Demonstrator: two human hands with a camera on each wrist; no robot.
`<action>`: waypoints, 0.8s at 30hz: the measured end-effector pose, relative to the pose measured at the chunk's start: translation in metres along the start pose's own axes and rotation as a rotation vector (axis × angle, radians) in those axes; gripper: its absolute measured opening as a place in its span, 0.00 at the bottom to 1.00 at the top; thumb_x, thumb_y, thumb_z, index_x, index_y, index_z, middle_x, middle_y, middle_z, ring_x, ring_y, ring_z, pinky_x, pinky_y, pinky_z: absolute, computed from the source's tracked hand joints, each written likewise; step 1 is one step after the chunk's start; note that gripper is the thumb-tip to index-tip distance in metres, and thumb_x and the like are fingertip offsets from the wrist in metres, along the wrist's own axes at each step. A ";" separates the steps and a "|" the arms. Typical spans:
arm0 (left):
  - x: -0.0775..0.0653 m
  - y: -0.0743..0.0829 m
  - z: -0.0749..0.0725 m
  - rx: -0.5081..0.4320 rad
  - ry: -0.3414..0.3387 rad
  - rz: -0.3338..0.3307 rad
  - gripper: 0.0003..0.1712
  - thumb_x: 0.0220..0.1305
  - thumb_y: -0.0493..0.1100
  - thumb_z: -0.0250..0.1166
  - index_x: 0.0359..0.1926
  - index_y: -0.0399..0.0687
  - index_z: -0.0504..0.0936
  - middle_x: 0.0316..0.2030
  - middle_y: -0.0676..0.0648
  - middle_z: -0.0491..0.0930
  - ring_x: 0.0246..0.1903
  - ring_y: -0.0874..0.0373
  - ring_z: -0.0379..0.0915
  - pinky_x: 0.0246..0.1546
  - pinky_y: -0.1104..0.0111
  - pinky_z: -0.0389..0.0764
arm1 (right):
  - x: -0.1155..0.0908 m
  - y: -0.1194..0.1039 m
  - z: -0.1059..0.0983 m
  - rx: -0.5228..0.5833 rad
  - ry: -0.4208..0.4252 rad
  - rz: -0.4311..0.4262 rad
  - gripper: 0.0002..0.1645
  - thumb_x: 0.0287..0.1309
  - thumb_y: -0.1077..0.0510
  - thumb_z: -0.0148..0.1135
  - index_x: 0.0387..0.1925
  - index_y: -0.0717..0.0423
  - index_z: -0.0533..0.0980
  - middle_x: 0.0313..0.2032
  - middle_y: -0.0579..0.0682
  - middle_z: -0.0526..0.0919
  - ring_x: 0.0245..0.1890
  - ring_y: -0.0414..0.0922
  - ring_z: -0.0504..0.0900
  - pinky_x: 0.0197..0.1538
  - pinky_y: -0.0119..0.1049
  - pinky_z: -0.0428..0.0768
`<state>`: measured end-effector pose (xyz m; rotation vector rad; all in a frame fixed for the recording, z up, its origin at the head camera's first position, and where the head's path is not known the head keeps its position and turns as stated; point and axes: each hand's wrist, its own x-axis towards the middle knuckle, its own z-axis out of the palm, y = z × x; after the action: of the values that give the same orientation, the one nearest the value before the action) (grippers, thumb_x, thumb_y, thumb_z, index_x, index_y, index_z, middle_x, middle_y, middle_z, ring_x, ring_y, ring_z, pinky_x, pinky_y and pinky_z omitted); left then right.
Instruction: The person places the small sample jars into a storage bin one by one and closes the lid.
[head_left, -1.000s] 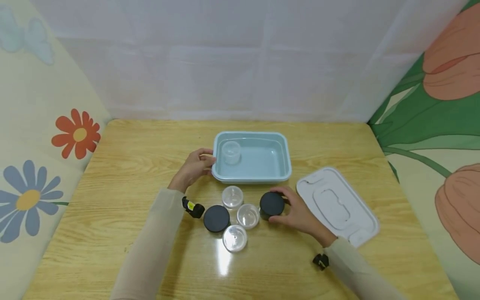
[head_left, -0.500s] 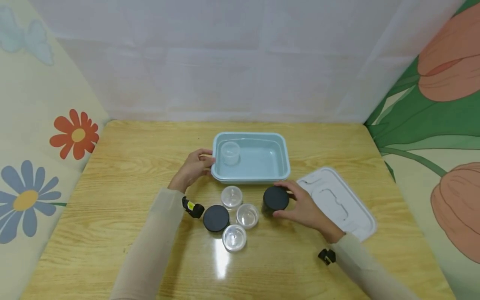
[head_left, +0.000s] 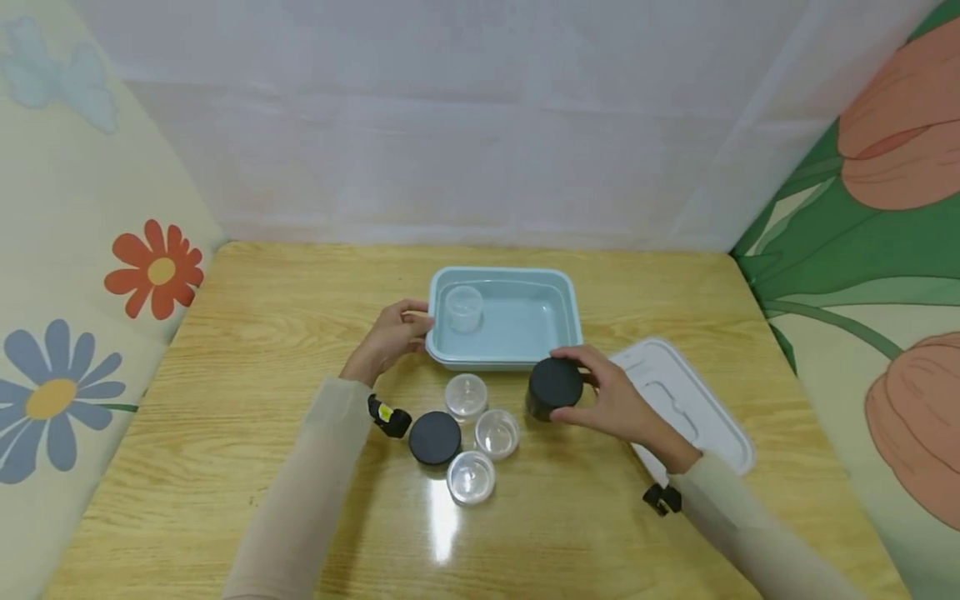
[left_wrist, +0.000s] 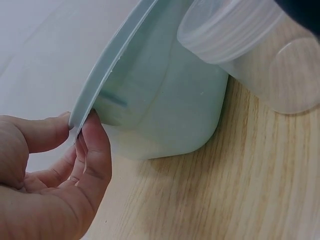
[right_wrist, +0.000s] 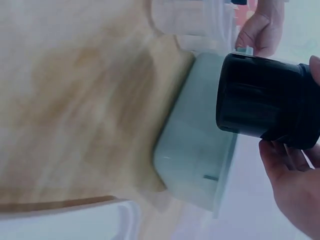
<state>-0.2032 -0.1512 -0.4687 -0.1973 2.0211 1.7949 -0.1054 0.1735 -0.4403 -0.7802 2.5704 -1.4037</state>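
Observation:
My left hand (head_left: 392, 337) pinches the left rim of a light blue plastic box (head_left: 525, 361), thumb above and fingers under the lip, as the left wrist view shows. Inside the box, at its left end, stands a clear jar (head_left: 464, 308). My right hand (head_left: 611, 396) grips a black lidded jar (head_left: 555, 387) by its sides, just in front of the box's right front corner. In the right wrist view this jar (right_wrist: 260, 95) appears lifted off the table, its lid end between thumb and fingers. Another black jar (head_left: 435, 437) stands on the table near my left wrist.
Several clear jars (head_left: 470, 477) cluster in front of the box, beside the second black jar. A white lid (head_left: 690, 400) lies at an angle on the right, partly under my right forearm. A pale cloth wall (head_left: 480, 167) rises behind the wooden table (head_left: 300, 275).
My right hand has raised the black jar and brought it right and forward toward the box's front right corner. My left hand stays at the box rim.

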 end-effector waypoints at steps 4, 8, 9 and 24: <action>-0.001 -0.001 0.000 -0.001 -0.001 0.003 0.25 0.70 0.35 0.53 0.65 0.35 0.61 0.40 0.46 0.71 0.32 0.63 0.74 0.33 0.74 0.79 | 0.011 -0.005 -0.004 0.002 0.005 -0.015 0.43 0.41 0.62 0.77 0.61 0.58 0.68 0.58 0.58 0.72 0.53 0.53 0.76 0.52 0.46 0.80; 0.000 -0.002 0.000 -0.002 -0.003 0.014 0.25 0.70 0.35 0.53 0.65 0.35 0.62 0.40 0.46 0.72 0.32 0.63 0.74 0.33 0.74 0.79 | 0.023 -0.007 -0.007 0.011 0.023 -0.009 0.43 0.41 0.62 0.77 0.61 0.58 0.69 0.58 0.58 0.72 0.54 0.53 0.75 0.53 0.47 0.79; -0.001 -0.002 0.001 -0.003 -0.003 0.015 0.24 0.70 0.35 0.53 0.65 0.35 0.62 0.40 0.46 0.72 0.32 0.63 0.75 0.33 0.74 0.79 | 0.026 -0.008 -0.007 0.010 0.027 -0.006 0.43 0.41 0.63 0.77 0.61 0.58 0.69 0.58 0.58 0.72 0.54 0.53 0.75 0.53 0.47 0.79; -0.004 0.000 0.002 -0.026 -0.001 0.014 0.23 0.69 0.34 0.54 0.63 0.34 0.63 0.40 0.44 0.75 0.33 0.61 0.76 0.32 0.72 0.79 | 0.061 -0.005 -0.007 0.038 0.043 0.030 0.42 0.42 0.63 0.76 0.61 0.60 0.68 0.58 0.58 0.72 0.55 0.53 0.73 0.55 0.51 0.76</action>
<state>-0.1994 -0.1498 -0.4677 -0.1904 2.0045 1.8304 -0.1582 0.1471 -0.4238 -0.7103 2.5682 -1.4713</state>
